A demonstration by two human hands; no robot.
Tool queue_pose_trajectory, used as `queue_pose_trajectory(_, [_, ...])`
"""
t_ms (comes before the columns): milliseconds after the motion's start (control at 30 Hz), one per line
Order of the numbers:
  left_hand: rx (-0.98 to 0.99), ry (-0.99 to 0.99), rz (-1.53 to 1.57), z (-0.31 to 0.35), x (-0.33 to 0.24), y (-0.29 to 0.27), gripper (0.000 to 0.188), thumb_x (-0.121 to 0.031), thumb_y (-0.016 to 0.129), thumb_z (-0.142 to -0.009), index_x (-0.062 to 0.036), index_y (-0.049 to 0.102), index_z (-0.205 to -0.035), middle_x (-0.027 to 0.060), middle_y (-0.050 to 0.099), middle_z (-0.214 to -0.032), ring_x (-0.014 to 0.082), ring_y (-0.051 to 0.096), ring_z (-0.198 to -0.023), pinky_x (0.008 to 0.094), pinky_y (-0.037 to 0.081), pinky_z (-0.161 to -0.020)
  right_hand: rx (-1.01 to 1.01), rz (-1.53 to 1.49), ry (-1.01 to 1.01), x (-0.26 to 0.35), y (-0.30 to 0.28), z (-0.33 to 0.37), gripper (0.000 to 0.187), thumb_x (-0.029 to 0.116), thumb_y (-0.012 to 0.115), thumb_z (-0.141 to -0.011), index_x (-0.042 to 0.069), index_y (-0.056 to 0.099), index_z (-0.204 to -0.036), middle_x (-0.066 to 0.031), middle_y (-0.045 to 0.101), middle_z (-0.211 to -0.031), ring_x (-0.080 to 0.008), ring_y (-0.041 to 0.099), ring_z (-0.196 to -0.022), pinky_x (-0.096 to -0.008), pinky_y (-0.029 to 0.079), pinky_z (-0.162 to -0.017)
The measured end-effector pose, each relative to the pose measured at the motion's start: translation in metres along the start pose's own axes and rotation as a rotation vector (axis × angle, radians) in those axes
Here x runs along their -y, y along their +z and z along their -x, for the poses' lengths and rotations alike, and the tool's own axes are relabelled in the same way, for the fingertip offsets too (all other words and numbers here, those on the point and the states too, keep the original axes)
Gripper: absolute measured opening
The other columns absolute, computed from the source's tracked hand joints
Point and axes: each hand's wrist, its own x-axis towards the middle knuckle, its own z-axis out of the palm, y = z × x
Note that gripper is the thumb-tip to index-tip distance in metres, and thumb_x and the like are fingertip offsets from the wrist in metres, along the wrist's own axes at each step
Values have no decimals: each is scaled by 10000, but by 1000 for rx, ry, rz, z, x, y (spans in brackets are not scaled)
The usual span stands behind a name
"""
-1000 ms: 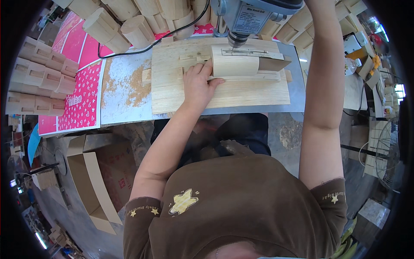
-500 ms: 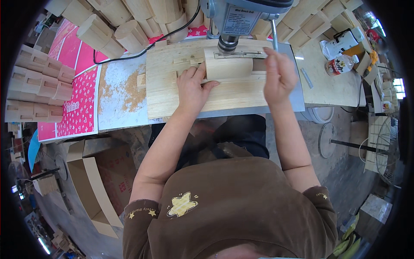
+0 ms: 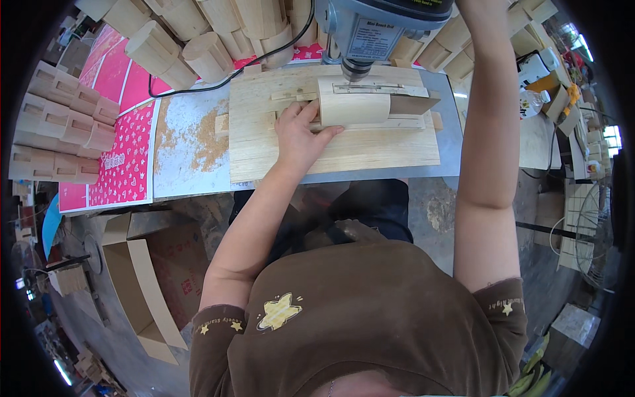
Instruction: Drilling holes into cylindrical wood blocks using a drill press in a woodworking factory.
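A pale wooden block with a rounded face (image 3: 354, 108) lies on a flat wooden board (image 3: 370, 149), below the chuck (image 3: 355, 69) of a small bench drill (image 3: 377, 33). Along its upper side runs a narrow slotted strip. My left hand (image 3: 303, 135) grips the block's left end, fingers bent behind it and thumb along its near edge. My right arm stretches up past the drill's right side. Only the wrist and part of my right hand (image 3: 481, 8) show at the top edge; its fingers are out of the picture.
Stacks of similar rounded wooden blocks (image 3: 155, 49) stand behind and at the left (image 3: 63, 126). A black cable (image 3: 228, 79) crosses the table beside sawdust (image 3: 205, 142). At right is a plastic bottle (image 3: 532, 102); an open cardboard box (image 3: 142, 284) sits on the floor.
My right hand has gone from beside the block's right end up to the top edge of the picture. The drill's lever no longer shows. My left hand keeps its grip on the block.
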Motion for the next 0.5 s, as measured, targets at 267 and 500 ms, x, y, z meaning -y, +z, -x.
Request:
queue_pose_trajectory(267, [5, 31, 126, -4, 11, -1, 437, -267, 805, -564, -61, 627, -905, 44, 572, -875, 210, 557, -874, 383, 330, -875, 427, -110, 37, -42, -23, 104, 189, 125, 582, -838, 42, 578, -1007, -89, 580, -829, -203, 539, -765, -318, 413, -680])
queue_pose_trajectory(500, [11, 55, 140, 2, 11, -62, 335, -162, 802, -562, -57, 600, -808, 19, 561, -753, 153, 555, -696, 316, 407, -743, 719, 65, 41, -43, -35, 181, 281, 127, 663, -745, 25, 571, -990, -136, 590, -901, -336, 533, -863, -394, 421, -754])
